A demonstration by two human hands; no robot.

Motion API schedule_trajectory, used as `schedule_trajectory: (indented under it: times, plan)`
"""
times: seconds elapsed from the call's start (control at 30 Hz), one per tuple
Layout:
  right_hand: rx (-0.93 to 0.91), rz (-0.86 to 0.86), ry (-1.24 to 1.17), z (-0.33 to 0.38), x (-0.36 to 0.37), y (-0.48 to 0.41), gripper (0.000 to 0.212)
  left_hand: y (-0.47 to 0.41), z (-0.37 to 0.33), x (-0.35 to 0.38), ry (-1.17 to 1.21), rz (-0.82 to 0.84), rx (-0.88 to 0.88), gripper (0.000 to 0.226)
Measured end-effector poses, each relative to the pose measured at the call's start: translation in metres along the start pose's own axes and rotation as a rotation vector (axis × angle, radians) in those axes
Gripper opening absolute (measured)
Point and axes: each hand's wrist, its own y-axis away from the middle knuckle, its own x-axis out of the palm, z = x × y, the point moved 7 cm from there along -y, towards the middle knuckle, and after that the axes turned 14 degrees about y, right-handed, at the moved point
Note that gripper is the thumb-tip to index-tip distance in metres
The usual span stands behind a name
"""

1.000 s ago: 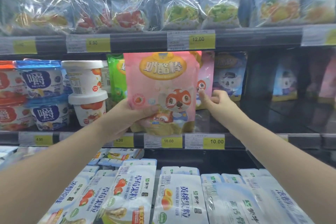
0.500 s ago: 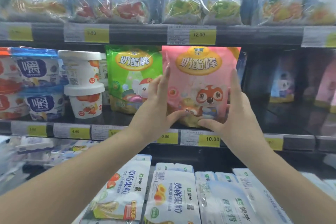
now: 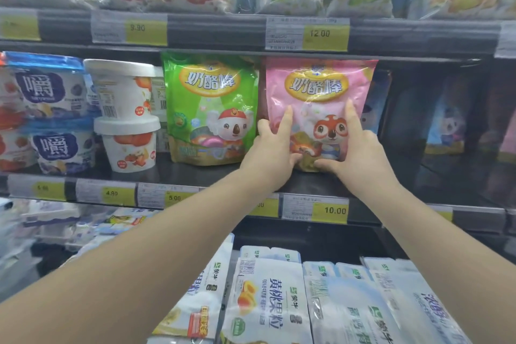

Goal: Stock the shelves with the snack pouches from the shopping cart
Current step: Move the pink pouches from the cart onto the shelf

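pink pouch [image 3: 315, 86] upright on mid shelf [image 3: 195, 173], just right of green pouch [image 3: 209, 109]. L hand [image 3: 272, 153] + R hand [image 3: 360, 156] grip its lower corners, index fingers flat up the front. Prob light, soft, slick film, floppy up top. Best held low at side seams, no squeezing the middle.

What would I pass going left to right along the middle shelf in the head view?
Blue-lidded tubs, white cups, green pouch, pink pouch held between left hand and right hand, dim blue pouch.
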Motion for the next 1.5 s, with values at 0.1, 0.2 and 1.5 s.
schedule_trajectory:
  times: [0.1,0.2,1.5]
  plan:
    - [0.001,0.019,-0.009,0.000,0.002,-0.004,0.125,-0.006,0.010,-0.001,0.057,0.033,-0.036,0.090]
    - [-0.015,0.045,-0.005,0.005,0.010,-0.011,0.128,-0.008,0.018,-0.003,0.040,0.020,-0.059,0.091]
    - [-0.067,0.101,0.217,0.020,0.020,-0.015,0.124,0.015,-0.003,-0.024,-0.250,-0.207,0.115,0.068]
